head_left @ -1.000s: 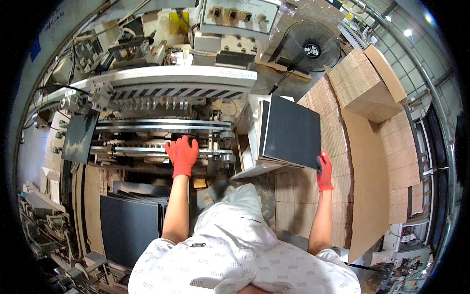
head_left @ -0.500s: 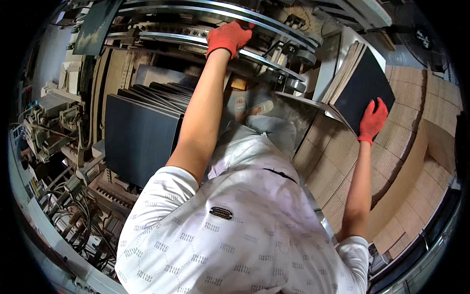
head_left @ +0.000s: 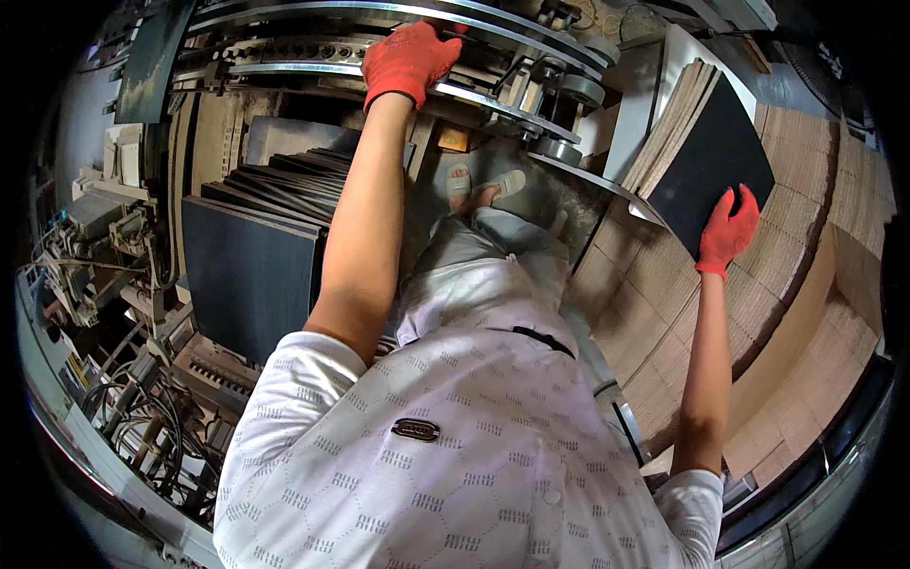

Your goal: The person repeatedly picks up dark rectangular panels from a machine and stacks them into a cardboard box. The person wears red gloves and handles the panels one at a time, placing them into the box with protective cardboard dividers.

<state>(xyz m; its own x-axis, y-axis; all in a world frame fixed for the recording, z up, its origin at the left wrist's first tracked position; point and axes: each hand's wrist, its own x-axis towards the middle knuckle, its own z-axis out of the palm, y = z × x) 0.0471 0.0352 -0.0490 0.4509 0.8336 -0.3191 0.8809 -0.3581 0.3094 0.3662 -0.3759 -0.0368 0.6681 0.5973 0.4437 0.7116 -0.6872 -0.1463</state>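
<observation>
My left hand (head_left: pixel 408 64), in a red glove, is over the near metal rail (head_left: pixel 318 68) of the machine. Its thumb side points right; most of its fingers are hidden behind the hand and the rail. Toward the right, my right hand (head_left: pixel 730 230), also red-gloved, rests on the front edge of a tilted stack of dark-faced panels (head_left: pixel 706 156). The thumb and fingers lie stretched and apart on the black face. Pale brown edges show along the stack's left side. Left of my left forearm sits another stack of dark panels (head_left: pixel 251 270), several of them fanned out behind.
Rollers (head_left: pixel 578 90) sit at the rails' right end. Rows of stacked brown boards (head_left: pixel 787 256) fill the right side. Machinery with cables (head_left: pixel 152 408) stands at the left. A dark sheet (head_left: pixel 156 62) hangs at the upper left; a yellow block (head_left: pixel 455 138) lies beyond my feet.
The view has shifted slightly, and my left hand appears farther left and higher over the rail. My right hand stays on the tilted panel stack.
</observation>
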